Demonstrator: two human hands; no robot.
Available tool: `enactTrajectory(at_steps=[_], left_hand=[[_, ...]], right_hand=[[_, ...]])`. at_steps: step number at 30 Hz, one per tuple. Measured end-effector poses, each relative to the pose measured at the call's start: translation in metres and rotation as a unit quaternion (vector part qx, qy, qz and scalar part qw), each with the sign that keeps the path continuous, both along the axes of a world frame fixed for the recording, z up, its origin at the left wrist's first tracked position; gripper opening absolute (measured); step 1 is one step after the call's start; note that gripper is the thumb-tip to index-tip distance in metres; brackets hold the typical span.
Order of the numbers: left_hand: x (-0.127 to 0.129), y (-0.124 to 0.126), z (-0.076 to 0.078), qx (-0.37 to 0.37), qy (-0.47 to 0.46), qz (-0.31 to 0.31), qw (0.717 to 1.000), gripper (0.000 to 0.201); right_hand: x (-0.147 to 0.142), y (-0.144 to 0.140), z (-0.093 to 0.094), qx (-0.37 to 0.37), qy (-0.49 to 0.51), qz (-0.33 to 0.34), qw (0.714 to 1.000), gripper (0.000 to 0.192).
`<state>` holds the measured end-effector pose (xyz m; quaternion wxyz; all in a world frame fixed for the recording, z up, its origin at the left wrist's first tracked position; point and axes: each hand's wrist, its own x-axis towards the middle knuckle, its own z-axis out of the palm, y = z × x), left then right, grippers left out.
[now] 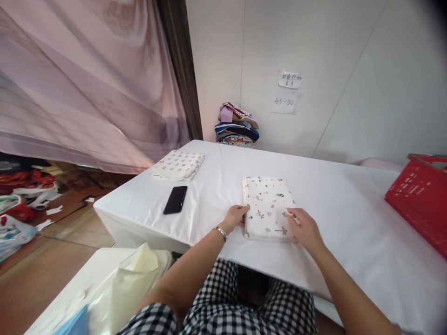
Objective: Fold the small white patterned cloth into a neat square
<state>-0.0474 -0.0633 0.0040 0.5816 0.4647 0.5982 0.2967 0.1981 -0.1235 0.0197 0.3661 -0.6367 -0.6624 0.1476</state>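
Observation:
A folded white cloth [267, 204] with small printed figures and palm trees lies on the table in front of me. My left hand [236, 217], with a bracelet at the wrist, pinches the cloth's left edge, where several layers show. My right hand [304, 228] is closed at the right side, thumb and fingers pinching the cloth near its lower right. Farther left on the table rests another folded white cloth [179, 166] with a small grey pattern. A black phone [175, 199] lies between that cloth and the table's front edge.
The white-covered table [331, 204] reaches the wall. A red plastic basket [419, 200] stands at the right. Folded fabrics [237, 125] are piled beyond the far edge. At lower left, a white surface [108, 260] holds plastic bags. A pink curtain [87, 83] hangs at left.

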Motion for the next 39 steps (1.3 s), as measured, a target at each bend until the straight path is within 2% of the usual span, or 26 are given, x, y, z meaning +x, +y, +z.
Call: enactTrajectory(at_steps=[2,5,8,11,14,20,30,39], left_hand=[[0.003,-0.001,-0.004,0.020,0.018,0.020,0.999,0.035],[0.006,-0.002,-0.009,0.049,0.046,0.034,0.997,0.032],[0.005,-0.003,-0.010,0.073,0.067,0.029,0.995,0.030],[0.003,-0.006,-0.008,0.096,0.089,0.021,0.991,0.030],[0.004,-0.008,-0.006,0.123,0.118,0.018,0.985,0.030],[0.005,-0.011,-0.005,0.171,0.172,0.019,0.970,0.028],[0.005,-0.018,-0.008,0.198,0.195,0.015,0.961,0.032],[0.006,-0.022,-0.009,0.217,0.198,0.024,0.956,0.032]], right_hand=[[-0.029,0.010,0.011,-0.014,0.039,0.038,0.998,0.029],[-0.069,0.030,0.021,-0.076,0.046,0.070,0.994,0.022],[-0.098,0.048,0.022,-0.126,-0.021,0.054,0.990,0.022],[-0.114,0.061,0.015,-0.160,-0.103,0.021,0.982,0.023],[-0.118,0.067,0.005,-0.167,-0.131,0.008,0.977,0.021],[-0.113,0.068,-0.007,-0.154,-0.120,0.009,0.981,0.017],[-0.117,0.064,-0.002,-0.126,-0.049,0.044,0.990,0.018],[-0.126,0.064,-0.003,-0.124,-0.062,-0.001,0.990,0.013]])
